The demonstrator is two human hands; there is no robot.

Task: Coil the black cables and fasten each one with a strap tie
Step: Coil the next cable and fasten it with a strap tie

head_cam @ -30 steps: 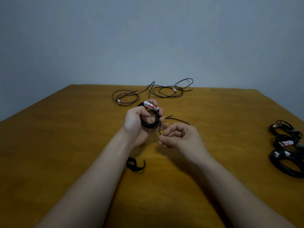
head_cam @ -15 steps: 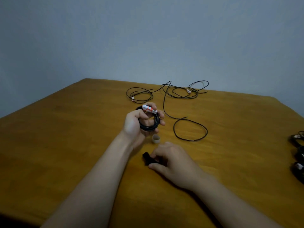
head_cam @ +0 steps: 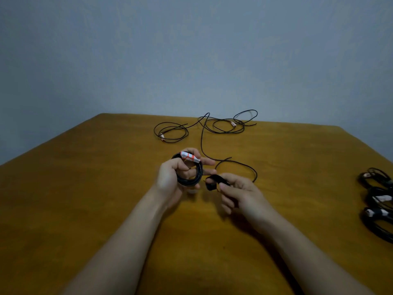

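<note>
My left hand [head_cam: 170, 179] grips a small coil of black cable [head_cam: 191, 177] above the table's middle; a white-and-red plug end [head_cam: 190, 156] lies across the top of the coil under my fingers. Just right of it, my right hand [head_cam: 240, 192] pinches a black strap tie [head_cam: 214, 182], lifted off the table and curled into a loop. The strap sits a short gap away from the coil. A loose black cable [head_cam: 212, 128] sprawls in several loops at the far side, with one strand running down to a loop [head_cam: 244, 167] behind my right hand.
The wooden table [head_cam: 85, 199] fills the lower view, against a plain grey-blue wall. At the right edge lie three coiled black cables [head_cam: 378, 201] with white tags, one behind the other. A small pale ring is partly hidden under my left hand.
My right hand picked the black strap tie up off the table and raised it beside the coil. The left hand kept hold of the coil. The camera view shifted slightly.
</note>
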